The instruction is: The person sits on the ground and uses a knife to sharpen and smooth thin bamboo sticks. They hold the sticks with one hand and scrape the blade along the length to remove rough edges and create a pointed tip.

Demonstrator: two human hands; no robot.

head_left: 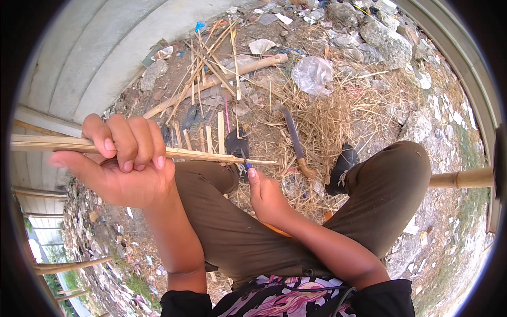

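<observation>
A long, pale bamboo strip (206,156) runs from the left edge across my lap and ends in a thin, split-looking tip. My left hand (129,164) is closed around it, fingers curled over the top and thumb stretched along it to the left. In my right fist (270,199) is a small knife (247,165) with a bit of blue at its base. Its narrow dark blade meets the strip close to the thin end, and my right thumb lies near the blade's base. Most of the knife's handle is hidden in the hand.
A machete (291,131) with a wooden handle lies between my shoes on dry shavings (322,137). Beyond are a bamboo pole (248,68), several loose strips (211,61), a clear plastic bag (312,75) and rocks (388,42). A pale wall (90,58) curves along the left.
</observation>
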